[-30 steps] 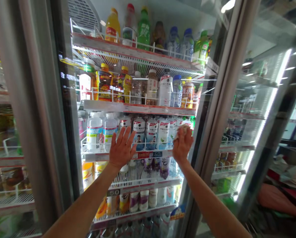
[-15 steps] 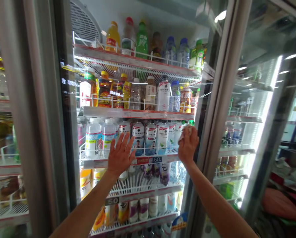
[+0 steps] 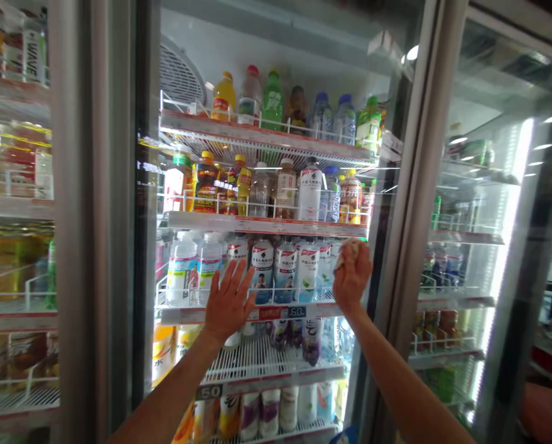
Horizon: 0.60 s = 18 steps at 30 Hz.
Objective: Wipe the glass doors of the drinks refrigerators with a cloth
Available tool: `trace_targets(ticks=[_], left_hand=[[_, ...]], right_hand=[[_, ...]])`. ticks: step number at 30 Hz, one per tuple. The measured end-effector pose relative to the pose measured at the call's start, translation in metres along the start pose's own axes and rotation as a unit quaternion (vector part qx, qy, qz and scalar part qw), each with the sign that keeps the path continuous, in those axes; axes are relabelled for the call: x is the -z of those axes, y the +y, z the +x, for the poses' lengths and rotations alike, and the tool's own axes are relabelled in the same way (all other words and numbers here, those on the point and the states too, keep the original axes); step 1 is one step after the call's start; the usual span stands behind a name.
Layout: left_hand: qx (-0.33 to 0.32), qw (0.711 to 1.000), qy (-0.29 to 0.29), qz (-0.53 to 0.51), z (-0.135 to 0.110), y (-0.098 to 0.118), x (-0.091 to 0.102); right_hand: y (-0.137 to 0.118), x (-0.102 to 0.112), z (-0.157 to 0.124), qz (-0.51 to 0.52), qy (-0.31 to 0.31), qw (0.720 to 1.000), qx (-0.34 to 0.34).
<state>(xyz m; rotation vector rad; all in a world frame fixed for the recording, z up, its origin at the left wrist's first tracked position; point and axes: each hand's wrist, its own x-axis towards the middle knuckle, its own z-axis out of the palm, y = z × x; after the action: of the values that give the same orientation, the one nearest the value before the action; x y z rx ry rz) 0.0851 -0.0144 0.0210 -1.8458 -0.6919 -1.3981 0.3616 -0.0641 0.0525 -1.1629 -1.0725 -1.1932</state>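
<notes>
My left hand (image 3: 229,306) is open, palm forward and fingers spread, and appears to lie flat on the glass door (image 3: 276,34) of a drinks fridge. My right hand (image 3: 353,285) grips a crumpled pale cloth (image 3: 348,253) near the door's right edge, seemingly pressed to the glass. Its fingertips are partly hidden by the cloth. Behind the glass, between the hands, stand white-and-blue labelled bottles (image 3: 285,271) on a wire shelf. A price strip (image 3: 276,312) runs along that shelf's front edge.
Upper shelves hold coloured drink bottles (image 3: 223,97); a lower one holds several small bottles and cartons (image 3: 269,412). A metal door frame (image 3: 414,185) stands close by my right hand. Another door frame (image 3: 74,216) is at left, with more stocked fridges either side.
The view has tilted up and turned slightly left, so the shelves appear lower and farther right. Both hands remain at the glass, the right one still with the cloth.
</notes>
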Motion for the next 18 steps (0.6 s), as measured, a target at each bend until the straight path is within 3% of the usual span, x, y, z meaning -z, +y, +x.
trace_targets(ticks=[3, 5, 9, 11, 13, 16, 18], left_hand=[[0.000, 1.000, 0.002, -0.008, 0.002, 0.000, 0.001], [0.000, 1.000, 0.002, -0.010, 0.002, -0.001, 0.001], [-0.004, 1.000, -0.005, -0.006, -0.001, 0.000, 0.002], [0.000, 1.000, -0.009, -0.005, -0.001, 0.003, 0.003], [0.012, 1.000, -0.003, -0.007, 0.006, 0.006, 0.005], [0.029, 0.999, 0.023, -0.001, 0.028, 0.006, 0.007], [0.043, 0.998, 0.037, 0.013, 0.046, -0.002, 0.008]], right_hand=[[-0.026, 0.000, -0.008, 0.037, -0.072, 0.988, 0.129], [-0.015, 0.004, -0.006, 0.027, -0.074, 0.987, 0.143], [0.037, 0.010, 0.014, -0.039, 0.008, 0.999, -0.015], [0.042, 0.008, 0.020, -0.046, 0.030, 0.997, -0.058], [0.023, 0.005, 0.017, -0.020, 0.019, 0.999, -0.027], [-0.021, 0.002, 0.004, 0.041, -0.061, 0.993, 0.093], [-0.031, 0.002, 0.001, 0.059, -0.101, 0.981, 0.152]])
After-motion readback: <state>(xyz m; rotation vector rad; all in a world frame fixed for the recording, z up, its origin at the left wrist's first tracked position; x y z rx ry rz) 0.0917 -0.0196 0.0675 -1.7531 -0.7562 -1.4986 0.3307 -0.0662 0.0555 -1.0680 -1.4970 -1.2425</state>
